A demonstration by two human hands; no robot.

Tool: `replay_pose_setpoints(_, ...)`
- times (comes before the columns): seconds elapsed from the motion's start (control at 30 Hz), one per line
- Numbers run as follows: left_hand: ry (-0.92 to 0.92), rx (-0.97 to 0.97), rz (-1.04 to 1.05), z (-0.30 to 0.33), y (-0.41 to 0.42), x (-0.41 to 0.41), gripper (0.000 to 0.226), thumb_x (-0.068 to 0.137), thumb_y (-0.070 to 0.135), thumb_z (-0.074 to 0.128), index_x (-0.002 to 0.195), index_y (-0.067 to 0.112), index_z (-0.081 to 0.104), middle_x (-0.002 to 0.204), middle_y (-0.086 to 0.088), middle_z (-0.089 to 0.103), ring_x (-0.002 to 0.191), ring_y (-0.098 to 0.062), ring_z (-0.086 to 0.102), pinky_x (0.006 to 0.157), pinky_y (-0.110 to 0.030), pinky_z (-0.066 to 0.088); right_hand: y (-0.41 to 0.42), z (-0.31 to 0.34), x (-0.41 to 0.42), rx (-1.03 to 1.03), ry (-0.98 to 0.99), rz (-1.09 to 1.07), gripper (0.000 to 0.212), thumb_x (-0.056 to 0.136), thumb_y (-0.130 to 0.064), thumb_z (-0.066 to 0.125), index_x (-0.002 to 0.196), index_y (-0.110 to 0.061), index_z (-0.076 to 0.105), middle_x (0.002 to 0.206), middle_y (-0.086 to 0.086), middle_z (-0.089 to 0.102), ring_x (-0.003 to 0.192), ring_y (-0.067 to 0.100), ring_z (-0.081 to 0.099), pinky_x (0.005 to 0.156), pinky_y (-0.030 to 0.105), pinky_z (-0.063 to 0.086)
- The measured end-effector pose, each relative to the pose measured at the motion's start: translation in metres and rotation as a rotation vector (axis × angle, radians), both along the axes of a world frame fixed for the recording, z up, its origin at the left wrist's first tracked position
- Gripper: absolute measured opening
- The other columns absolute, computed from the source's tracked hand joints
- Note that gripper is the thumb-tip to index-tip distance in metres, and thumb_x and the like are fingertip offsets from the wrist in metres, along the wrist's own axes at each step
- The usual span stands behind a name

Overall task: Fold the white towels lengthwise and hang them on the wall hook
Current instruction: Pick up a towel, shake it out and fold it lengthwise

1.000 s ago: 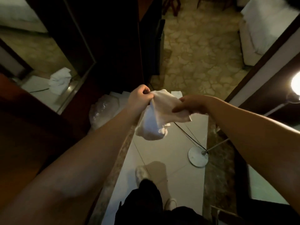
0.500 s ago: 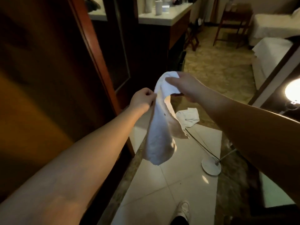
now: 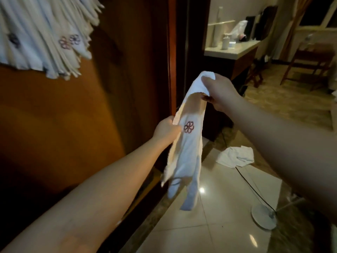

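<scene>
**No readable text; only flower emblems are showing**

No words, numbers or brand names are showing legibly anywhere. The held white towel [image 3: 189, 150] is carrying a reddish flower-shaped emblem [image 3: 189, 127] without letters. Similar emblems are appearing on the hanging towels [image 3: 45, 35] at upper left, though blur may be hiding small lettering. The bottles [image 3: 225, 41] on the counter [image 3: 231, 51] are showing no legible labels.

Both hands hold a white towel [image 3: 187, 148] with a red flower emblem in mid-air. The right hand [image 3: 219, 93] pinches its top end, raised; the left hand [image 3: 166, 129] grips one edge lower down, and the rest dangles. Folded white towels [image 3: 42, 35] hang on the wooden wall at upper left. Another towel [image 3: 236, 156] lies crumpled on the tiled floor [image 3: 218, 225], near a lamp base [image 3: 262, 217].
</scene>
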State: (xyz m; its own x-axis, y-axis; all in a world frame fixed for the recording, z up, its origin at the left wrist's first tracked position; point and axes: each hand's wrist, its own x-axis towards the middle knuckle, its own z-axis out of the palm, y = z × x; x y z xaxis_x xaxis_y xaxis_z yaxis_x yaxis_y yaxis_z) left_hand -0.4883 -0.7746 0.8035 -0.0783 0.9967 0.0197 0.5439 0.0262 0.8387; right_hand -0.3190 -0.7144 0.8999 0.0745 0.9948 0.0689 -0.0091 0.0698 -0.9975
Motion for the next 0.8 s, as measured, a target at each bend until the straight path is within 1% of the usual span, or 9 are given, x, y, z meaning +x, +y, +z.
replay_pose_setpoints(0.07,0.131,-0.018,0.054,-0.003,-0.010,-0.031,0.026,0.089,0.018,0.058,0.114,0.020,0.066,0.101,-0.002,0.068,0.089,-0.020,0.065,0.082,-0.040,0.057,-0.005,0.012,0.000,0.030,0.006,-0.022,0.033,0.100,-0.031,0.058,0.132,-0.023,0.062,0.111,-0.003,0.065,0.101,0.016,0.064,0.054,0.020,0.055)
replay_pose_setpoints(0.17,0.339,-0.039,0.170,-0.006,-0.022,-0.075,0.031,0.096,0.021,0.055,0.126,0.017,0.062,0.114,-0.005,0.063,0.098,-0.021,0.061,0.084,-0.040,0.054,-0.013,0.023,-0.002,0.042,0.016,-0.038,0.024,0.101,-0.034,0.059,0.121,-0.023,0.066,0.108,-0.003,0.067,0.100,0.015,0.066,0.060,0.024,0.055)
replay_pose_setpoints(0.23,0.540,-0.012,0.228,-0.003,-0.030,-0.097,0.024,0.099,0.023,0.050,0.120,0.017,0.062,0.115,-0.008,0.059,0.097,-0.022,0.057,0.079,-0.035,0.048,-0.016,0.027,-0.003,0.033,0.016,-0.049,0.030,0.101,-0.036,0.059,0.125,-0.020,0.066,0.111,-0.002,0.067,0.099,0.016,0.066,0.062,0.025,0.054)
replay_pose_setpoints(0.3,0.708,0.065,0.279,0.004,-0.039,-0.113,0.012,0.102,0.024,0.047,0.106,0.019,0.056,0.102,-0.006,0.061,0.082,-0.019,0.057,0.065,-0.033,0.045,-0.019,0.030,-0.005,0.028,0.031,-0.045,0.033,0.101,-0.038,0.058,0.128,-0.021,0.065,0.113,0.001,0.068,0.096,0.016,0.068,0.060,0.024,0.053)
replay_pose_setpoints(0.4,0.747,0.185,0.429,0.020,-0.053,-0.130,0.009,0.103,0.027,0.045,0.099,0.019,0.044,0.075,0.001,0.052,0.061,-0.018,0.050,0.051,-0.031,0.038,-0.022,0.031,-0.003,0.031,0.053,-0.032,0.032,0.101,-0.037,0.059,0.126,-0.018,0.065,0.104,0.004,0.068,0.063,0.008,0.061,0.052,0.022,0.048)
replay_pose_setpoints(0.47,0.707,0.257,0.553,0.034,-0.061,-0.137,0.013,0.105,0.029,0.041,0.101,0.016,0.041,0.075,0.000,0.055,0.057,-0.019,0.049,0.049,-0.031,0.033,-0.023,0.030,0.001,0.040,0.047,-0.024,0.028,0.100,-0.035,0.060,0.120,-0.017,0.067,0.095,0.003,0.066,0.048,0.004,0.053,0.049,0.021,0.045)
replay_pose_setpoints(0.6,0.657,0.359,0.679,0.064,-0.073,-0.137,0.021,0.107,0.028,0.038,0.118,0.011,0.045,0.087,-0.008,0.061,0.072,-0.030,0.062,0.054,-0.038,0.042,-0.025,0.032,0.005,0.008,0.110,-0.091,0.031,0.097,-0.033,0.065,0.124,-0.018,0.066,0.093,0.003,0.064,0.055,0.006,0.055,0.048,0.019,0.044)
replay_pose_setpoints(0.73,0.887,0.397,0.539,0.087,-0.084,-0.146,0.011,0.105,0.027,0.046,0.103,0.017,0.049,0.076,0.002,0.052,0.062,-0.018,0.049,0.049,-0.032,0.034,-0.026,0.037,0.010,-0.080,0.243,-0.204,0.038,0.092,-0.031,0.072,0.126,-0.014,0.065,0.079,0.000,0.061,0.058,0.010,0.055,0.053,0.020,0.046)
replay_pose_setpoints(0.8,1.011,0.348,0.447,0.097,-0.088,-0.155,0.011,0.103,0.019,0.046,0.097,0.015,0.053,0.088,-0.004,0.057,0.067,-0.018,0.047,0.055,-0.034,0.034,-0.027,0.035,0.015,-0.104,0.258,-0.226,0.030,0.092,-0.030,0.073,0.116,-0.012,0.068,0.078,0.001,0.061,0.061,0.011,0.057,0.059,0.022,0.048)
